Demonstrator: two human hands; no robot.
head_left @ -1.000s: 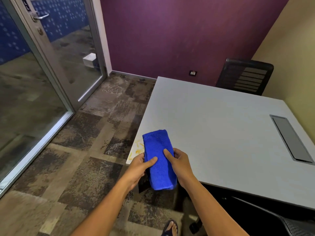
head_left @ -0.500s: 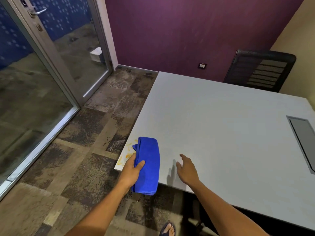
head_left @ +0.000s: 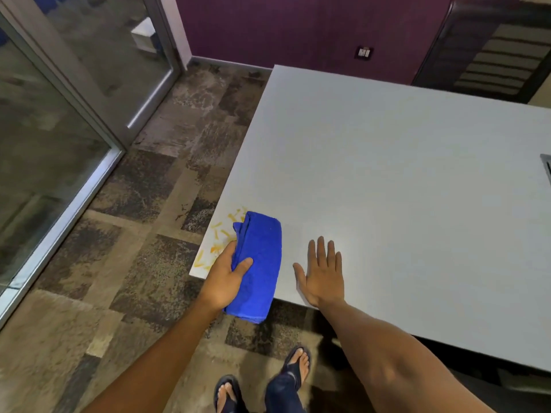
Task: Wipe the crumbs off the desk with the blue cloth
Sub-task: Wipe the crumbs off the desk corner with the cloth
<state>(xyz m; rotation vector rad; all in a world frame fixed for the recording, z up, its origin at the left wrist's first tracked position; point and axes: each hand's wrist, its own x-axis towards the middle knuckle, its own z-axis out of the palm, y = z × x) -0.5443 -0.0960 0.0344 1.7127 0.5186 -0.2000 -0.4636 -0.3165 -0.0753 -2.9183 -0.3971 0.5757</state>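
**Barely started: cloth at the near-left corner, crumbs not yet cleared**

Nearest to us, at the desk's [head_left: 387, 174] near edge, we see both hands. The left hand [head_left: 228, 281] is closed around the blue cloth [head_left: 259, 263], thumb on top and fingers wrapped round its left side. The cloth is folded into a long pad; its far part lies over the desk's near-left corner, its near end hangs off past the near edge. Whether it is pressed down or just resting, we cannot tell.

Just beside it, the right hand [head_left: 322, 272] lies open and flat on the desk at the near edge, fingers spread and pointing away, holding nothing. We judge it is bracing.

A bit further, the crumbs [head_left: 219, 236] sit between the cloth and the desk's left edge: yellow-orange bits scattered along the near-left corner, touching or just beside the cloth's left side. Some may be hidden under the cloth and hand; we cannot tell.

Beyond that, the desk surface towards the far edge looks bare and clean, with a slot at the right edge only partly visible.

Progress, as we judge it: cloth in hand and placed next to the mess, so setup is done. The wipe itself is left, since visible crumbs remain on the corner. Sweeping them off the left edge looks like the shortest way.
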